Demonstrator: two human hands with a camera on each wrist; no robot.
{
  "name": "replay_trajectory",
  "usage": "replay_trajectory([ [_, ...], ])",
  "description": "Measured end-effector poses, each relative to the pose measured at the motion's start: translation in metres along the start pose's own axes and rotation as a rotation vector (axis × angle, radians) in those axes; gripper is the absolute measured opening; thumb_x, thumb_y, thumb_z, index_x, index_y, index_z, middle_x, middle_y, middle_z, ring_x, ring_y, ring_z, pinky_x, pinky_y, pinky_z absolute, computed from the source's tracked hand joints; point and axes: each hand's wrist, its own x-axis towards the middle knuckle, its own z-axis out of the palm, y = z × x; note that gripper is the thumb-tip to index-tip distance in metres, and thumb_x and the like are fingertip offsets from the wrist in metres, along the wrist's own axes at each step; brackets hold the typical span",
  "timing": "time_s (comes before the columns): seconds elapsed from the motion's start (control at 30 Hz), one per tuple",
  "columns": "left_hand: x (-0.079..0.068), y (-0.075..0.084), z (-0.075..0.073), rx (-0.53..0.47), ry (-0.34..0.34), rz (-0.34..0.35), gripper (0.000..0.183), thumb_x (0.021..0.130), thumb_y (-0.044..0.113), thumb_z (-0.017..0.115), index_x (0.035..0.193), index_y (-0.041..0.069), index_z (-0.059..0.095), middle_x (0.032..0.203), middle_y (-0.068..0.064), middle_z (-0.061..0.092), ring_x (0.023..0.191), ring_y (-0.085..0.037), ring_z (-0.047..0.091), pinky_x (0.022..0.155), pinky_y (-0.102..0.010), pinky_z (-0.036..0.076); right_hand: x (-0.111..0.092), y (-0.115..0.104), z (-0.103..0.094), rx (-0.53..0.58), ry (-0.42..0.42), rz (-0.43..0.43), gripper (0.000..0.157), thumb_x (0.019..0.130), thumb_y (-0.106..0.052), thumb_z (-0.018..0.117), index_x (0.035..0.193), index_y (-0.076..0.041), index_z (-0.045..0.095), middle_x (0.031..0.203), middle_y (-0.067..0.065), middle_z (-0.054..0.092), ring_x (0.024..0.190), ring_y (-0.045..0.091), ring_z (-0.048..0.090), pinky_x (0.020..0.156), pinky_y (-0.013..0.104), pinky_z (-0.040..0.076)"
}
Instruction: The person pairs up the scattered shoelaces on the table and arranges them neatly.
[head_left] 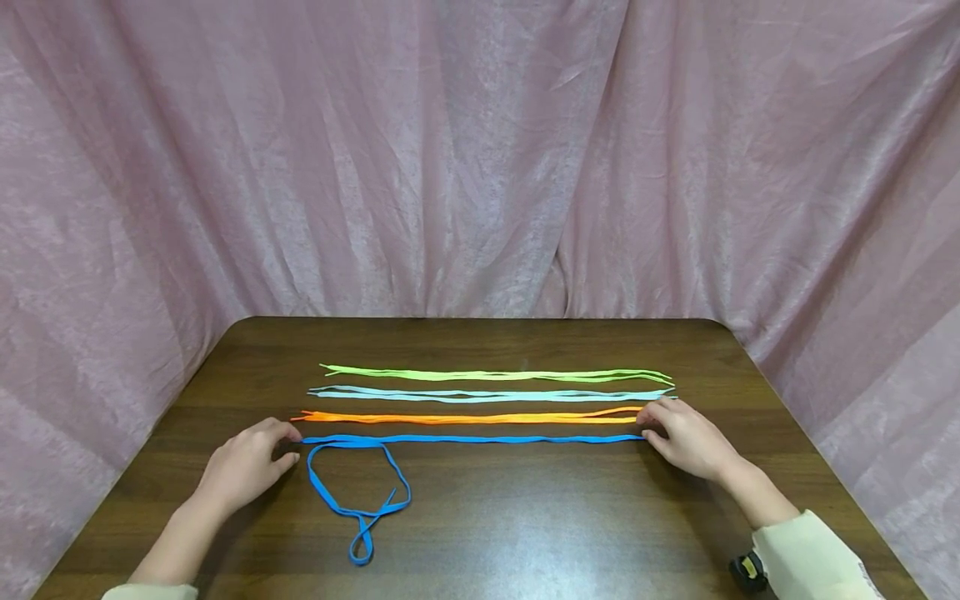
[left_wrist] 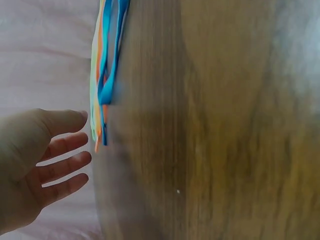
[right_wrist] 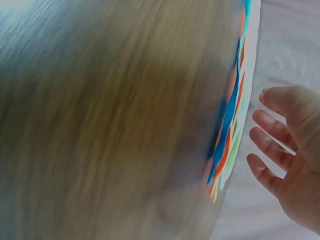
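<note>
A flat blue shoelace runs straight across the table, nearest the front. Its other part curls toward the front at the left, in a loose loop with a small twisted loop below. By its left end is my left hand, thumb and fingers apart. My right hand stands at the right end, fingers over the end of an orange shoelace. In the wrist views, the left hand and the right hand show loosely bent, spread fingers with nothing held. Whether fingertips touch the laces is unclear.
Behind the orange lace lie a pale blue shoelace and a lime green one, both folded lengthwise and roughly parallel. All rest on a brown wooden table. A pink curtain hangs beyond its back edge.
</note>
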Motion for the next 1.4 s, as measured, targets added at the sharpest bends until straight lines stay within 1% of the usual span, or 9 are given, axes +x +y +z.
replay_trajectory([
  [0.2, -0.006, 0.013, -0.002, -0.014, 0.035, 0.029, 0.023, 0.071, 0.013, 0.077, 0.092, 0.016, 0.066, 0.098, -0.001, 0.064, 0.083, -0.024, 0.063, 0.056, -0.04, 0.048, 0.013, -0.02, 0.006, -0.006, 0.041, -0.077, 0.018, 0.072, -0.007, 0.072, 0.087, -0.014, 0.064, 0.084, -0.006, 0.059, 0.079, 0.012, 0.06, 0.068, 0.032, 0.048],
  [0.4, -0.011, 0.024, 0.0, -0.011, 0.063, 0.05, 0.023, 0.071, 0.013, 0.077, 0.091, 0.017, 0.067, 0.097, 0.003, 0.063, 0.084, -0.023, 0.064, 0.056, -0.038, 0.049, 0.023, -0.041, 0.014, 0.009, 0.019, -0.12, 0.016, 0.074, -0.011, 0.072, 0.087, -0.016, 0.064, 0.085, -0.008, 0.059, 0.08, 0.009, 0.058, 0.068, 0.03, 0.049],
  [0.5, -0.013, 0.03, 0.002, -0.013, 0.072, 0.068, 0.024, 0.07, 0.014, 0.078, 0.091, 0.017, 0.067, 0.096, 0.004, 0.063, 0.083, -0.021, 0.063, 0.055, -0.036, 0.048, 0.028, -0.051, 0.017, 0.024, 0.006, -0.149, 0.015, 0.075, -0.012, 0.072, 0.087, -0.016, 0.063, 0.086, -0.009, 0.059, 0.081, 0.009, 0.059, 0.07, 0.031, 0.049],
  [0.7, -0.016, 0.039, 0.007, -0.007, 0.054, 0.086, 0.024, 0.069, 0.014, 0.079, 0.089, 0.019, 0.067, 0.093, 0.006, 0.063, 0.077, -0.015, 0.061, 0.051, -0.025, 0.043, 0.039, -0.07, 0.022, 0.065, -0.007, -0.217, 0.014, 0.077, -0.012, 0.071, 0.087, -0.017, 0.063, 0.087, -0.008, 0.059, 0.081, 0.009, 0.059, 0.07, 0.03, 0.049],
  [0.8, -0.017, 0.042, 0.009, -0.007, 0.041, 0.089, 0.024, 0.069, 0.015, 0.079, 0.089, 0.019, 0.066, 0.092, 0.007, 0.062, 0.077, -0.014, 0.059, 0.052, -0.025, 0.042, 0.046, -0.081, 0.024, 0.082, -0.022, -0.246, 0.013, 0.078, -0.013, 0.071, 0.088, -0.017, 0.063, 0.088, -0.008, 0.058, 0.08, 0.009, 0.057, 0.069, 0.029, 0.048],
  [0.97, -0.018, 0.044, 0.015, 0.002, 0.03, 0.119, 0.024, 0.069, 0.017, 0.079, 0.089, 0.02, 0.067, 0.092, 0.011, 0.061, 0.084, -0.013, 0.058, 0.06, -0.029, 0.047, 0.058, -0.1, 0.03, 0.083, -0.044, -0.298, 0.014, 0.079, -0.015, 0.071, 0.091, -0.016, 0.063, 0.088, -0.007, 0.057, 0.079, 0.009, 0.055, 0.068, 0.029, 0.047],
  [1.17, -0.02, 0.044, 0.02, 0.019, 0.056, 0.181, 0.029, 0.065, 0.018, 0.082, 0.09, 0.021, 0.066, 0.092, 0.013, 0.06, 0.087, -0.012, 0.057, 0.068, -0.032, 0.05, 0.074, -0.125, 0.036, 0.091, -0.061, -0.358, 0.015, 0.081, -0.017, 0.069, 0.095, -0.016, 0.063, 0.091, -0.006, 0.057, 0.084, 0.01, 0.055, 0.072, 0.03, 0.047],
  [1.27, -0.022, 0.046, 0.021, 0.024, 0.063, 0.208, 0.031, 0.063, 0.017, 0.083, 0.09, 0.02, 0.066, 0.092, 0.013, 0.059, 0.087, -0.012, 0.057, 0.069, -0.032, 0.05, 0.082, -0.139, 0.038, 0.088, -0.079, -0.384, 0.016, 0.082, -0.019, 0.068, 0.097, -0.017, 0.063, 0.093, -0.007, 0.057, 0.084, 0.011, 0.055, 0.072, 0.029, 0.047],
  [1.4, -0.025, 0.049, 0.021, 0.024, 0.036, 0.211, 0.032, 0.064, 0.017, 0.083, 0.091, 0.021, 0.066, 0.092, 0.014, 0.059, 0.086, -0.011, 0.056, 0.069, -0.031, 0.049, 0.09, -0.155, 0.044, 0.072, -0.109, -0.415, 0.015, 0.084, -0.022, 0.065, 0.099, -0.019, 0.063, 0.095, -0.008, 0.058, 0.085, 0.011, 0.055, 0.072, 0.026, 0.047],
])
